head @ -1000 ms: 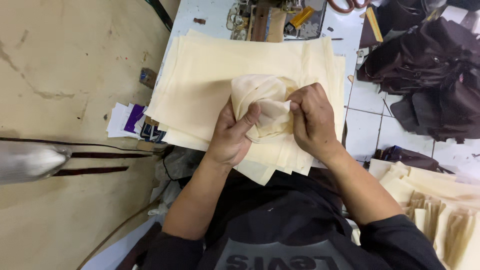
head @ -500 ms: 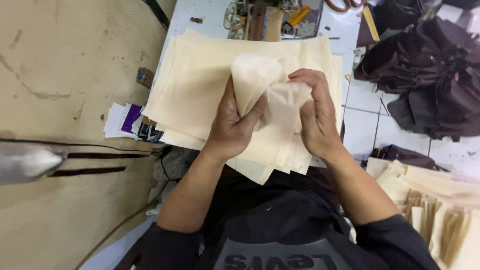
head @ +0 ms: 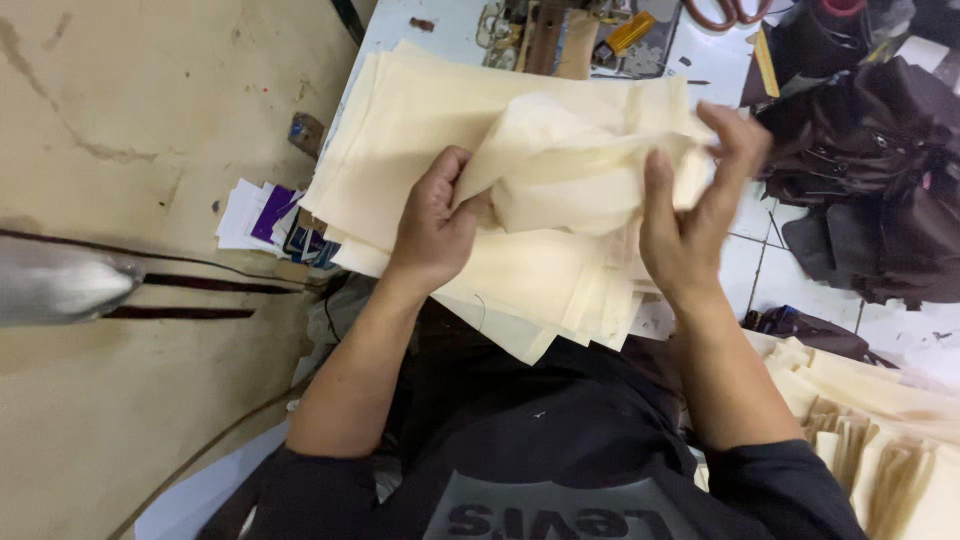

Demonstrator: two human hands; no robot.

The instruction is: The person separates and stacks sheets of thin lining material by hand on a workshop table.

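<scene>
Together, both hands [head: 560, 215] pinch cream cloth [head: 580, 170] edges above stack [head: 400, 150].

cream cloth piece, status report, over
Left hand and right hand both grip the cream cloth piece, lifted over the cream stack. Nothing in the way.

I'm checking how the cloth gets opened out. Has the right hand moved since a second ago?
Yes. The right hand has swung outward to the right, away from the left hand, toward the right edge of the cream fabric stack, spreading the cream cloth piece.
</scene>
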